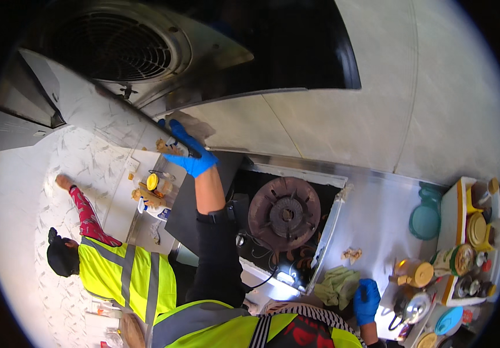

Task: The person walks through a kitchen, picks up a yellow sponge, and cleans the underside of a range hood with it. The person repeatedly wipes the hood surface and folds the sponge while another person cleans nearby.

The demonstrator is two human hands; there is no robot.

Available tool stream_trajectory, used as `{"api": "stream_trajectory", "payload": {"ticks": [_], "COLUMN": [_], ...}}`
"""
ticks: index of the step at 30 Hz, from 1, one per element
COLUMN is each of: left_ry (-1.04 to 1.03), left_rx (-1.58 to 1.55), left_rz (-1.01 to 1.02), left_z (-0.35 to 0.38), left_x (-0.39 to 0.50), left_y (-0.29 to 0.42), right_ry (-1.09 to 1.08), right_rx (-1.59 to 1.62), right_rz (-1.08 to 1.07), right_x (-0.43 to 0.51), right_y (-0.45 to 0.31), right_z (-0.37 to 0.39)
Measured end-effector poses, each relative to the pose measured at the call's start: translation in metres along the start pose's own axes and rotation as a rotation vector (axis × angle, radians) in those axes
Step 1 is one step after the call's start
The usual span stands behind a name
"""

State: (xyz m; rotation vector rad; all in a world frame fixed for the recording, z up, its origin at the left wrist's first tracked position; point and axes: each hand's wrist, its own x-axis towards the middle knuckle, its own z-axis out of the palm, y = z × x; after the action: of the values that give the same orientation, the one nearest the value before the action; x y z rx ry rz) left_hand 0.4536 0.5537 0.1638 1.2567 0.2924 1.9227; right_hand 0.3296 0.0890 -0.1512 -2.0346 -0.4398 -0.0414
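Observation:
My left hand [193, 154], in a blue glove, grips the end of a long glossy panel [115, 108] of the range hood, thumb on one side and fingers on the other. The round fan grille [115, 48] shows above that panel. My right hand [366, 300], also blue-gloved, hangs low at the right with curled fingers, beside a crumpled green cloth [338, 287] on the metal counter [363, 209]. Whether it holds anything is unclear. Between my hands lies a black glass gas hob [243, 185] with a round brown burner [285, 214].
At the left a co-worker [123, 278] in a yellow vest reaches a hand to the marbled wall [93, 156]. Bottles [154, 204] stand on the left counter. Jars [454, 261], a kettle [415, 306] and a teal container [425, 222] crowd the right side.

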Motion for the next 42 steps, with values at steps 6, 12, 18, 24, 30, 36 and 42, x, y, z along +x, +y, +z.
{"api": "stream_trajectory", "payload": {"ticks": [6, 12, 18, 24, 30, 36, 42], "left_ry": [0.122, 0.151, -0.031, -0.235, -0.347, -0.347, -0.301], "left_rx": [0.431, 0.479, 0.739, 0.752, 0.605, 0.761, 0.745], "left_rz": [0.307, 0.357, 0.596, 0.67, 0.709, 0.869, 0.721], "left_z": [0.016, 0.027, 0.027, 0.031, 0.043, 0.025, 0.008], "left_x": [0.063, 0.096, 0.107, 0.088, 0.056, 0.069, 0.102], "left_y": [-0.027, -0.052, -0.049, -0.025, 0.0, -0.006, -0.014], "right_ry": [0.012, -0.004, 0.004, -0.037, -0.059, -0.1, -0.078], "right_rx": [-0.081, -0.068, -0.045, -0.063, -0.07, -0.052, -0.111], "right_rz": [0.027, 0.088, 0.124, 0.11, 0.075, 0.09, 0.05], "right_x": [0.015, 0.023, 0.025, 0.022, 0.017, 0.014, 0.013], "right_y": [0.022, 0.028, 0.034, 0.03, 0.025, 0.019, 0.013], "right_z": [0.018, 0.026, 0.037, 0.038, 0.041, 0.04, 0.037]}}
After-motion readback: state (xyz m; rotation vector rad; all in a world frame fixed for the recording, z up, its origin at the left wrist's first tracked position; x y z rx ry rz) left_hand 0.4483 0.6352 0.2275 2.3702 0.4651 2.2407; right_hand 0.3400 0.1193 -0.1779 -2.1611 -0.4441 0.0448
